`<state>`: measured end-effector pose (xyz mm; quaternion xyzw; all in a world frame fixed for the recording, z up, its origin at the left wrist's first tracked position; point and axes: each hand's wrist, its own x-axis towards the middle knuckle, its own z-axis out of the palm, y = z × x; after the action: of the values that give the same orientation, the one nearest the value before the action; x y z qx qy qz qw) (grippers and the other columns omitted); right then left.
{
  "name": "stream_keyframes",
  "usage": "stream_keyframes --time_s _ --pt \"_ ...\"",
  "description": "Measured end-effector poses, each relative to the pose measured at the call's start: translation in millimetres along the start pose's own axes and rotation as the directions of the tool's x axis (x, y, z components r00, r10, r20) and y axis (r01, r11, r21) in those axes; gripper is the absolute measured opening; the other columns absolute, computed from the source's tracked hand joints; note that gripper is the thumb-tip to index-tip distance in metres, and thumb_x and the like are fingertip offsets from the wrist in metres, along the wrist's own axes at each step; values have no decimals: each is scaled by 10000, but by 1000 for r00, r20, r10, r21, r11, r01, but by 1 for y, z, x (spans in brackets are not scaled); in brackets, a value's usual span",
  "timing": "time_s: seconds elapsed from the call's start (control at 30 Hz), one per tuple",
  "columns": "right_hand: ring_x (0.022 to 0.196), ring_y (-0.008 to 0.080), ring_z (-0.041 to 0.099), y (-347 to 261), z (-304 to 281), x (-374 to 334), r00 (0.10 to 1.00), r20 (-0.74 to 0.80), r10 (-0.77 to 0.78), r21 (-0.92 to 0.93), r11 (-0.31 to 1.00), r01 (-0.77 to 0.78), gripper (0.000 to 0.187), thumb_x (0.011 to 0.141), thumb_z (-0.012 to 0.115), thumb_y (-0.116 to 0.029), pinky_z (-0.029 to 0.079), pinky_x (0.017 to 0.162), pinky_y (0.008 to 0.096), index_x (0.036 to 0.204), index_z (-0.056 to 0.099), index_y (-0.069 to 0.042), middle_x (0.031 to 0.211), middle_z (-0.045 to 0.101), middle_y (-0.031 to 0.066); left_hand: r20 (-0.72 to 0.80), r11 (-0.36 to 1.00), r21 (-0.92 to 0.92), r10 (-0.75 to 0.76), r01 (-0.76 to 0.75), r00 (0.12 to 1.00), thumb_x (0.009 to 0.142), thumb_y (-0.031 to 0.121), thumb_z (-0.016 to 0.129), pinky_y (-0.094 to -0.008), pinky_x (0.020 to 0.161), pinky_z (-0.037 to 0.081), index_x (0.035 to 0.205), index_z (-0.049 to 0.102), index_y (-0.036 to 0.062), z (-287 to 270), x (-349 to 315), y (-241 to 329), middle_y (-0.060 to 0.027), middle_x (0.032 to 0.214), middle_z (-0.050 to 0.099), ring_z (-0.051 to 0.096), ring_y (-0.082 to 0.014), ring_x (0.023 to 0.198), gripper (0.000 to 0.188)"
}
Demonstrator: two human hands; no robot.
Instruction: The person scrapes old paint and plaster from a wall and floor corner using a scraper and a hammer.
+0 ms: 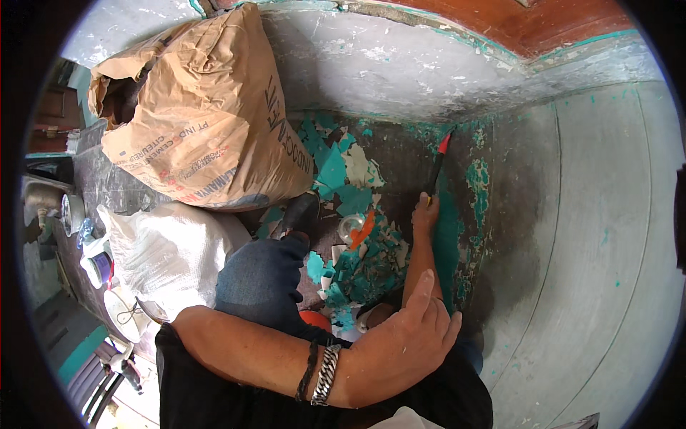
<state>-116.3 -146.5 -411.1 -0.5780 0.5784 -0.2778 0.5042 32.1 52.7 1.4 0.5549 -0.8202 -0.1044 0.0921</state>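
The right hand [424, 211] is closed around the handle of a slim black tool with a red end [438, 166], the fingers wrapped near its lower part. The tool points away from the person, its red end at the corner where the pale, scuffed wall [386, 68] meets the dark floor [400, 146]; whether the end touches there is too small to tell. Just beside it runs a strip of teal paint [447, 239].

The left hand [404, 343] is nearer the body, unclenched and apparently holding nothing, fingers loosely extended across the view of the right forearm. On its wrist sit a silver chain bracelet [326, 375] and a dark braided band [307, 371].

Left of the right forearm, teal and off-white paint flakes [368, 275] lie heaped, with an orange strip [363, 230] and a clear round piece [350, 228] at the heap's far edge. Further left are a dark shoe [301, 213] and a denim-covered knee [259, 277].

Beyond them stands a large, crumpled brown paper sack [207, 121], with a white woven sack [168, 250] nearer the person. A grey panelled surface [579, 229] fills the right side.
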Motion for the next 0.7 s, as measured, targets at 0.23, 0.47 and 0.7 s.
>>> stream_keyframes --time_s 0.23,0.47,0.7 --pt "598 111 483 64 -2 -6 970 -206 -128 -235 969 78 605 912 575 -443 412 519 276 1215 455 67 717 494 40 63 1000 -24 9 -7 998 864 163 481 -505 1075 287 1249 574 82 -3 -1 -1 -67 921 604 606 -202 905 404" --pt "1002 361 560 32 4 12 997 -71 8 -235 972 -24 655 936 470 -516 441 845 431 1291 435 33 1128 552 220 105 998 -51 -18 23 994 877 171 471 -526 1086 267 1246 574 88 -2 0 -4 -68 931 606 603 -196 903 392" --pt "990 335 565 15 6 -17 983 -79 165 -118 978 -174 690 928 474 -532 433 847 443 1310 414 39 1081 575 208 126 994 -108 -2 15 992 873 186 483 -538 1074 285 1239 575 79 -5 4 -7 -81 940 607 609 -204 908 392"
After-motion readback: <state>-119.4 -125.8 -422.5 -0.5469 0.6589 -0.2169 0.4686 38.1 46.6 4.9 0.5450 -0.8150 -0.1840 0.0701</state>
